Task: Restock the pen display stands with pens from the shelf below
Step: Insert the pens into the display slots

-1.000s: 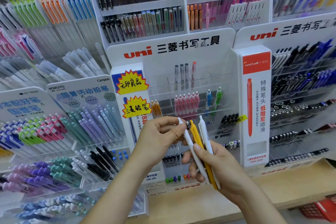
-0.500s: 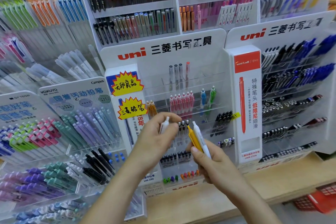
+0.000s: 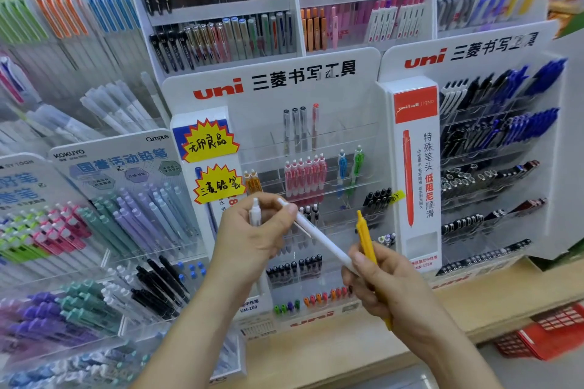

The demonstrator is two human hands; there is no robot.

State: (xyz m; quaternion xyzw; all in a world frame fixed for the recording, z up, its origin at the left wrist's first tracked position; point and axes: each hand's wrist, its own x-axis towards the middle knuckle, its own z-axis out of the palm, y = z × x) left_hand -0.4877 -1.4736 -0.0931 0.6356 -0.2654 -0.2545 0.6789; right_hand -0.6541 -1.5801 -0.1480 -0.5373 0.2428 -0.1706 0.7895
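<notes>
Two "uni" stands (image 3: 363,95) (image 3: 467,71) behind, "KOKUYO Campus" stand (image 3: 110,148) left. Left hand (image 3: 249,240) grips one white pen (image 3: 254,215), pinches second white pen (image 3: 319,238). Right hand (image 3: 388,287) grips one yellow pen (image 3: 366,240).

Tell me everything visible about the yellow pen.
The yellow pen is slim, opaque and plastic-looking, one colour throughout, with a narrow tip on top and what looks like a clip beside it. It stands nearly upright, in front of the uni display stand. The right hand grips its middle; its lower end juts out below the hand. A white pen, also in that hand, lies just left of it; whether they touch cannot be told.
</notes>
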